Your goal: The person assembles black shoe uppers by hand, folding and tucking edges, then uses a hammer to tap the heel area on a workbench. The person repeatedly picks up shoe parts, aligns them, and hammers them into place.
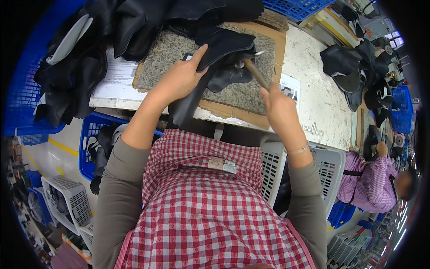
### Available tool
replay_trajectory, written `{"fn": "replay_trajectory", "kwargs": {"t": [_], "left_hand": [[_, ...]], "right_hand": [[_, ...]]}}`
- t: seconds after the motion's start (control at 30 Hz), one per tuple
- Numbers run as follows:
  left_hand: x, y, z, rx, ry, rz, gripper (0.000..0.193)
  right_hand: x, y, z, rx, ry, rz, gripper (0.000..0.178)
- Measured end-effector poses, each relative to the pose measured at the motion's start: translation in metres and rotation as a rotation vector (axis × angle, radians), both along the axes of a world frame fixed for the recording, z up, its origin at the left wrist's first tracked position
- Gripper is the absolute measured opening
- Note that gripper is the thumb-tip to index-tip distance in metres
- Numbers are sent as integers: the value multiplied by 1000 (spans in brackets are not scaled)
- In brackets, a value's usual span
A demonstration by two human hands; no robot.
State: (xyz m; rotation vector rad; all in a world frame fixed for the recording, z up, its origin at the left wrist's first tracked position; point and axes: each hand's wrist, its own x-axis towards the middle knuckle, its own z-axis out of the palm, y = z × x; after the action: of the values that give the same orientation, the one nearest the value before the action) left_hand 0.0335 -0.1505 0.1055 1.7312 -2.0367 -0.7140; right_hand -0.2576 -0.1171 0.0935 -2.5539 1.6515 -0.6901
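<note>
My left hand (182,77) is closed on a black leather shoe upper (224,42), thumb and fingers pressing near its edge. The upper lies over a speckled stone slab (253,98), with a long dark flap hanging toward me past the table edge. In my right hand (282,111) is a hammer (257,74), gripped by its wooden handle. Its metal head is just at the upper's right edge; whether it touches the leather I cannot tell. Brown cardboard (233,114) shows beneath the slab.
More black uppers (130,27) are heaped at the back left, beside printed paper (112,80). Others (342,67) lie at the right of the white table (322,110). Grey crates (329,168) and a blue crate (85,148) stand below. A co-worker (371,181) works at right.
</note>
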Motion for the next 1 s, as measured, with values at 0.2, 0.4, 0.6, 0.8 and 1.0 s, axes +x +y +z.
{"fn": "replay_trajectory", "kwargs": {"t": [0.2,0.4,0.6,0.8,1.0], "left_hand": [[2,0,-5,-2,12,-10,64],[3,0,-5,7,56,1,65],[4,2,-18,-70,-67,-16,71],[2,-10,20,-265,-429,-146,59],[-22,-63,133,-1060,-806,-772,42]], "right_hand": [[-8,6,-2,161,-32,-22,30],[13,5,14,352,-265,-145,32],[12,6,-7,105,-84,62,34],[13,18,-7,187,-57,144,33],[-13,38,27,146,-183,33,37]]}}
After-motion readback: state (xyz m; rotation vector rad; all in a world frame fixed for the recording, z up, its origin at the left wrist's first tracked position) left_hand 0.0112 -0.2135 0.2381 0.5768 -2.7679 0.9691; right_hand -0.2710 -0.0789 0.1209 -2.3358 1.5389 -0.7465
